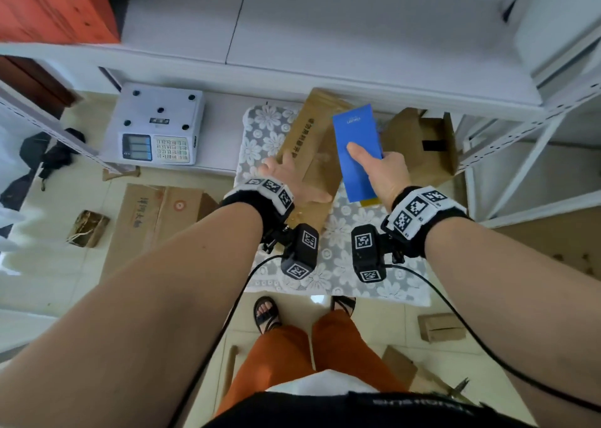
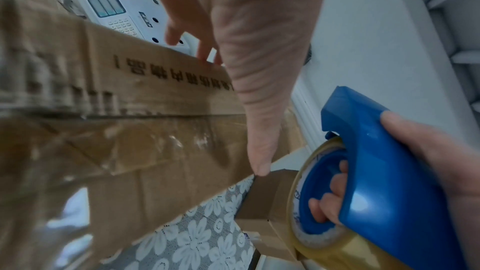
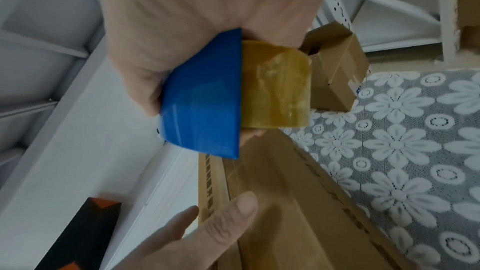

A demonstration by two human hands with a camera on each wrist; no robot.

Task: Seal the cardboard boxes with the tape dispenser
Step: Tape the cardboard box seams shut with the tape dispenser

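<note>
Long cardboard box (image 1: pixel 312 144): laid flat on the flower-patterned cloth (image 1: pixel 344 262) over a small table, its top flaps closed; clear tape is seen along the top seam in the left wrist view; printed characters run along one edge. Its contents cannot be seen.
Left hand (image 1: pixel 289 180): laid on the near end of the long box with fingers spread and straight; nothing is gripped; the fingertips (image 2: pixel 205 56) reach the box's far edge.
Right hand (image 1: pixel 382 170): wrapped round the blue tape dispenser (image 1: pixel 357 151), thumb laid flat on its upper face, fingers hooked through the core of the roll as seen from the left wrist.
Tape dispenser: held above the right side of the long box, between it and the open box; a roll of yellowish clear tape (image 3: pixel 275 87) is carried in it.
Open box (image 1: pixel 422 144): stood to the right of the long box on the same cloth, flaps raised; the inside is dark and nothing can be made out in it.
Weighing scale (image 1: pixel 159 125): set on a low white shelf to the left of the table.
Flattened carton (image 1: pixel 156 219): lying on the tiled floor, left of the table.
Small cardboard piece (image 1: pixel 440 327): lying on the floor to the right of the person's feet.
</note>
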